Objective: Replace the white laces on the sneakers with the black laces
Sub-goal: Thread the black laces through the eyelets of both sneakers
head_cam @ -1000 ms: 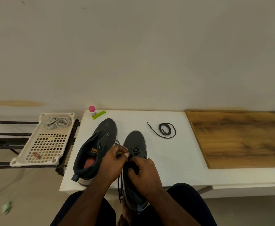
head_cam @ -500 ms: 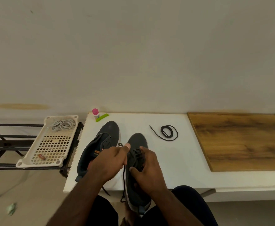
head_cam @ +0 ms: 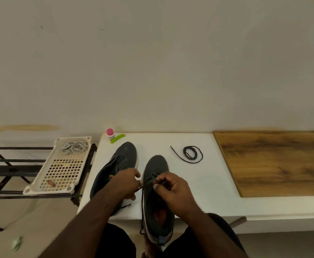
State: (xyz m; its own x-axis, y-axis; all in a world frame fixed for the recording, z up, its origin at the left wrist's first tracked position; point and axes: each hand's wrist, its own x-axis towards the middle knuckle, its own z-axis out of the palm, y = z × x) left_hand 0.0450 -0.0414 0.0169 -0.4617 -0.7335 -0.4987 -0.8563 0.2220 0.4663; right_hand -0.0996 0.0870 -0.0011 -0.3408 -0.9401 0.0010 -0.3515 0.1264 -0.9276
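**Black lace going into rt sneaker; eyelets mostly hidden**

Dark grey sneaker w/ pale sole (head_cam: 157, 211) overhangs white tabletop (head_cam: 199, 183) near edge, heel cut by legs. Its thin black lace (head_cam: 142, 205) dangles off left side; threading hidden by hands. Right hand (head_cam: 172, 190) pinches lace at eyelets. Left hand (head_cam: 127, 184) pinches other end, covering unlaced second grey sneaker (head_cam: 121, 161). Spare coiled black lace (head_cam: 191, 153) lies apart. Grey-white laces (head_cam: 74, 147) in cream plastic perforated tray (head_cam: 41, 190).

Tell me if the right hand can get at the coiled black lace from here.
Probably yes: bare table lies between the right hand and the coiled lace, but it must first drop the lace it pinches.
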